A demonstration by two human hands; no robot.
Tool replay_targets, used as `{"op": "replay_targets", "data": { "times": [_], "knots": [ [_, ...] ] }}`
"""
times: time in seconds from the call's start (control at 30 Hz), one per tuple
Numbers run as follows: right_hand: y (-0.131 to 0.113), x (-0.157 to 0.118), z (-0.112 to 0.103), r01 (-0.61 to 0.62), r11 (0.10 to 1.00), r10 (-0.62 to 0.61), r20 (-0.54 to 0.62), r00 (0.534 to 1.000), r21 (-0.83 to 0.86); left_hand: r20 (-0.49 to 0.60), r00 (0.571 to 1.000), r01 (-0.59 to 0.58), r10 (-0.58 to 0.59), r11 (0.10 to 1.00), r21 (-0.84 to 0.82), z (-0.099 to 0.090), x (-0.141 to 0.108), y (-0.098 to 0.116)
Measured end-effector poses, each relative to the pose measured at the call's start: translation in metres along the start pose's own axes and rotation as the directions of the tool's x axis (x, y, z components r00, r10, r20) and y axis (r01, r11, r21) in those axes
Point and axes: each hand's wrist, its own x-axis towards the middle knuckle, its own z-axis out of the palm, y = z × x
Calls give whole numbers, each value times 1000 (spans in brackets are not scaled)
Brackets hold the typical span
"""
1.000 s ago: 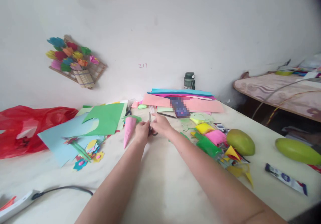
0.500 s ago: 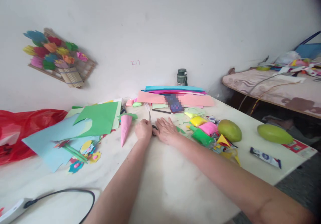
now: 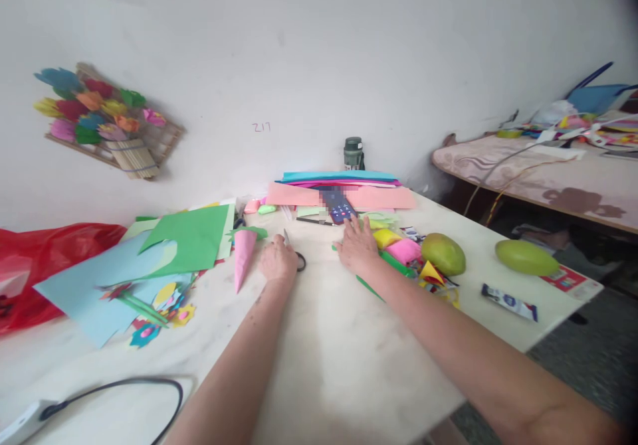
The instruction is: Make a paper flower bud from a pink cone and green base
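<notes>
My left hand [image 3: 278, 260] lies on the white table with its fingers bent beside a pair of scissors [image 3: 300, 261]; the blades point away from me, partly under the hand. What its fingers grip, if anything, is hidden. My right hand [image 3: 357, 246] rests palm down with its fingers spread, over green paper scraps [image 3: 369, 287] and left of the yellow packet [image 3: 387, 238] and pink packet [image 3: 404, 251]. Just beyond its fingertips is a phone [image 3: 339, 207]. A pink paper cone [image 3: 244, 258] with a green top lies left of my left hand.
Green sheets [image 3: 187, 239], a blue sheet [image 3: 100, 285] and paper flowers [image 3: 144, 334] cover the left side, near a red bag [image 3: 60, 266]. Two green fruits [image 3: 443, 254] and a tube [image 3: 509, 302] lie right. Folded coloured paper [image 3: 389, 197] and a bottle [image 3: 353, 153] are behind.
My right hand has moved right, away from the scissors, onto the green scraps by the packets. My left hand has shifted slightly left. The whole view has turned a little.
</notes>
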Motion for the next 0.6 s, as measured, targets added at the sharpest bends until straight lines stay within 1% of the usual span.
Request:
{"op": "replay_targets", "data": {
  "times": [0.1, 0.17, 0.2, 0.27, 0.33, 0.4, 0.47, 0.5, 0.6],
  "knots": [
    [0, 0, -7, 56, 997, -51, -92, 994, 54, -54, 998, -29, 30, 999, 21, 2, -2, 1],
    [-1, 2, -12, 81, 990, -61, -163, 985, 117, -124, 987, -95, 100, 995, 43, 4, -3, 1],
    [-1, 4, -15, 78, 986, -50, -182, 982, 149, -166, 974, -144, 151, 988, 56, 5, -4, 1],
    [-1, 7, -19, 18, 976, 20, -168, 986, 218, -250, 933, -247, 259, 966, 79, 7, -6, 0],
    [2, 12, -24, -94, 952, 138, -133, 982, 290, -295, 885, -348, 361, 932, 100, 10, -8, -1],
    [8, 17, -29, -185, 917, 245, -133, 960, 352, -288, 844, -438, 452, 892, 114, 13, -9, -1],
    [16, 24, -34, -244, 878, 327, -142, 934, 412, -251, 824, -496, 508, 861, 114, 16, -9, -1],
    [21, 28, -36, -267, 856, 366, -153, 918, 442, -231, 827, -502, 513, 858, 110, 18, -8, -1],
    [33, 41, -41, -316, 766, 474, -161, 866, 559, -166, 861, -470, 480, 877, 97, 22, -6, -3]
  ]
}}
